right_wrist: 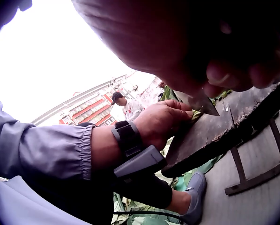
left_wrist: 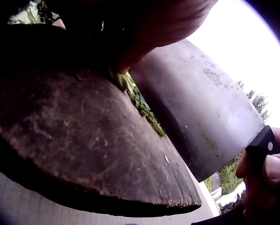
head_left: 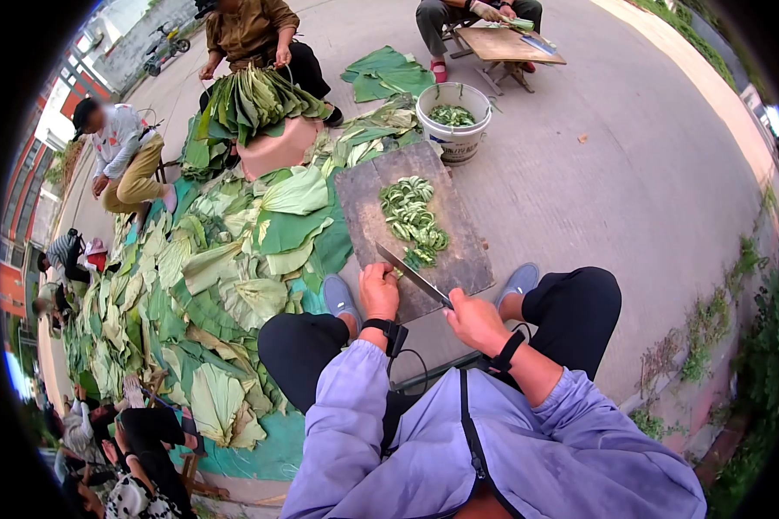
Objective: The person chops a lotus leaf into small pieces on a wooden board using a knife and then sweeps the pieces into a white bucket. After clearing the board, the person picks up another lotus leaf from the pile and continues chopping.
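Note:
My right hand (head_left: 478,322) grips the black handle of a broad cleaver (head_left: 414,275). The blade slants across the near part of a dark wooden cutting board (head_left: 368,195). At the board's near left edge my left hand (head_left: 379,292) bends its fingers over a bit of green leaf (right_wrist: 196,115), right beside the blade. Seen from the left wrist, the cleaver's broad face (left_wrist: 201,93) stands tilted next to a strip of cut leaf (left_wrist: 144,108) on the board. Sliced green leaf (head_left: 411,216) lies heaped along the board's middle; the left fingertips are partly hidden.
A white bucket (head_left: 479,138) holding cut greens stands past the board's far end. Large leaves (head_left: 225,277) cover the ground at left. Opposite, a seated person (head_left: 251,35) has a leaf bundle over a pink tub (head_left: 277,151). Another person sits by a small table (head_left: 502,45).

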`<state>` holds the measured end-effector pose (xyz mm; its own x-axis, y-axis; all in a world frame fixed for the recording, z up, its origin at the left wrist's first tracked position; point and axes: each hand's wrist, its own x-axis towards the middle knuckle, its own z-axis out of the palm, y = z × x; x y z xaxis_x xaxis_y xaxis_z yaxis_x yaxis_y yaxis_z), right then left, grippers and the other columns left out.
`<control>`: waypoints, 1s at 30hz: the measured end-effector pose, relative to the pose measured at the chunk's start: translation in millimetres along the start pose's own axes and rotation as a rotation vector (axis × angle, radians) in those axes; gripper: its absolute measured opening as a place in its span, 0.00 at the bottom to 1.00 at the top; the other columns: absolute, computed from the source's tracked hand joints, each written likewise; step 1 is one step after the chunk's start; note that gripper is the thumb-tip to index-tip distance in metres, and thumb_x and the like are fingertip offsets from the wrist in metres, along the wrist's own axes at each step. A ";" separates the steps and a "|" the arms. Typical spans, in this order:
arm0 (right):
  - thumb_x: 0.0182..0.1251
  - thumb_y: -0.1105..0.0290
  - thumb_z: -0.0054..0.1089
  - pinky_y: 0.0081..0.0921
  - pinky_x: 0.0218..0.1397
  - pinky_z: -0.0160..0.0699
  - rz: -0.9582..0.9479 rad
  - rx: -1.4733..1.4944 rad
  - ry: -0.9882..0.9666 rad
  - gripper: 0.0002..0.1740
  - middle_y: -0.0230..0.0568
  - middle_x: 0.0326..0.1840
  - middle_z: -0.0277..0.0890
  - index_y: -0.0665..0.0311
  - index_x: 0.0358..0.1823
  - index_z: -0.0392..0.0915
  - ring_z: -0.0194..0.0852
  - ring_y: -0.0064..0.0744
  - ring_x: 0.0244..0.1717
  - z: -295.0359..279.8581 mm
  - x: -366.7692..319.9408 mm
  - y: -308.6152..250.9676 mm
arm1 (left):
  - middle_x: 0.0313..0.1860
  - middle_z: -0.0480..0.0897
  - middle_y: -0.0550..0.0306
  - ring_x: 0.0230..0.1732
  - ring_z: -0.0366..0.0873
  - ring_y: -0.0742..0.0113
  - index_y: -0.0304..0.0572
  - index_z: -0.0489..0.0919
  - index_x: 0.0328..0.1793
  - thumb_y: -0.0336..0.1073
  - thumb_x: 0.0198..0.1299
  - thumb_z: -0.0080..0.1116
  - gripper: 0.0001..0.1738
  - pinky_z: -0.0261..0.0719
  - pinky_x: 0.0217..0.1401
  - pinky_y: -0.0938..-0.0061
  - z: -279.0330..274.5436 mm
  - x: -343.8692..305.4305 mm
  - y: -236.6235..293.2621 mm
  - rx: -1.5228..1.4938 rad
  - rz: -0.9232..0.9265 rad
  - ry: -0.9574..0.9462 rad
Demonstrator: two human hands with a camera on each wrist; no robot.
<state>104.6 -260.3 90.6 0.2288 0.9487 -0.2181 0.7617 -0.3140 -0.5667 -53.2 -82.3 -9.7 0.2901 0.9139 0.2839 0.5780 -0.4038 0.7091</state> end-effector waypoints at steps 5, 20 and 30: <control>0.80 0.63 0.59 0.65 0.46 0.82 -0.020 -0.027 -0.002 0.15 0.65 0.39 0.87 0.70 0.50 0.71 0.88 0.72 0.42 -1.2 0.2 -0.3 | 0.45 0.86 0.52 0.52 0.81 0.44 0.44 0.88 0.43 0.27 0.59 0.70 0.06 0.80 0.58 0.53 -0.5 0.6 1.6 0.005 0.000 -0.002; 0.79 0.68 0.51 0.65 0.48 0.82 -0.006 -0.036 -0.061 0.12 0.69 0.40 0.87 0.74 0.48 0.70 0.88 0.73 0.43 0.7 24.2 -15.6 | 0.43 0.85 0.52 0.52 0.80 0.44 0.45 0.87 0.41 0.27 0.58 0.69 0.05 0.79 0.58 0.52 0.5 1.9 -0.2 0.057 0.020 0.014; 0.75 0.72 0.52 0.63 0.48 0.84 0.012 -0.060 -0.023 0.10 0.67 0.40 0.88 0.73 0.49 0.72 0.90 0.70 0.42 10.3 30.5 -22.6 | 0.44 0.86 0.51 0.54 0.82 0.44 0.45 0.88 0.42 0.30 0.60 0.70 0.05 0.80 0.59 0.52 0.8 2.4 0.5 0.105 -0.013 -0.021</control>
<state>88.1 -224.7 88.6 0.2244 0.9437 -0.2432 0.7942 -0.3217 -0.5155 -51.6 -80.3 -9.2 0.2975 0.9183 0.2612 0.6579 -0.3954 0.6409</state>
